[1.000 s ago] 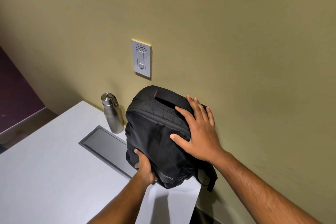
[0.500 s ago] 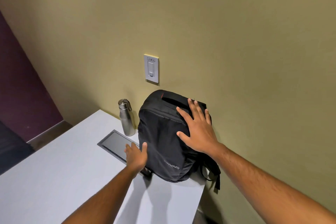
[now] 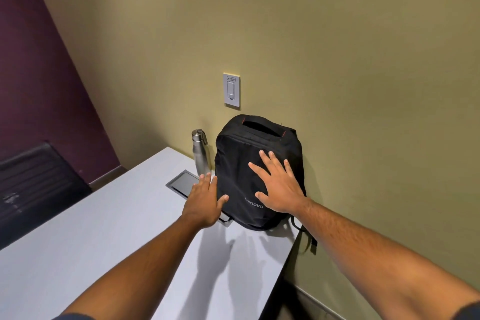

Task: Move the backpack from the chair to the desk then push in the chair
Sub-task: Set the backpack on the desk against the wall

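Since the earlier frame, the left hand [image 3: 202, 201] has left the backpack's [image 3: 241, 163] underside and now lies flat at its left side, fingers released. Head view: the right hand [image 3: 279, 187] rests spread on the front panel, grasping nothing. Backpack stands upright at the desk's [image 3: 91, 241] far right corner against the wall, beside a steel bottle [image 3: 200, 154].

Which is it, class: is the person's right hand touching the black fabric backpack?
Touching. The head view shows the right hand lying flat, fingers spread, on the black fabric backpack.
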